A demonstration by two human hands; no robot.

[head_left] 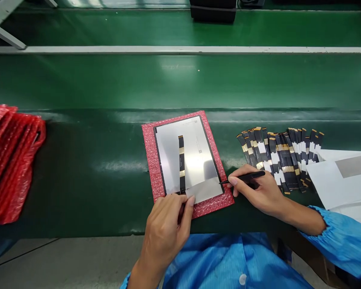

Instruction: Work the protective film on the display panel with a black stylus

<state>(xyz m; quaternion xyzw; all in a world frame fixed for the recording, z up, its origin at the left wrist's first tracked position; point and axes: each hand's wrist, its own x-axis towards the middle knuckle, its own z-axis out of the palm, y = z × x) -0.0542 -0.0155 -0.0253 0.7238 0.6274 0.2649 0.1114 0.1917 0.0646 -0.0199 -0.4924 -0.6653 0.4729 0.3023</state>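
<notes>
A flat display panel [168, 160] with a silvery back lies on a red bubble-wrap bag [150, 160]. A black flex cable [182, 160] with gold bands rests lengthwise on the panel. Across the panel's near end is a thin grey film strip [204, 190]. My left hand [167, 224] pinches the strip's left end beside the cable's lower end, thumb on top. My right hand [258, 192] grips black tweezers [249, 176] like a pen, their tip at the strip's upper right corner. Whether the tip touches the strip I cannot tell.
Several loose flex cables [282, 156] lie fanned out to the right. Beside them are white sheets [333, 180] with grey patches. Red bubble-wrap bags [15, 168] are stacked at the left. A white rail [138, 49] crosses the green bench further back.
</notes>
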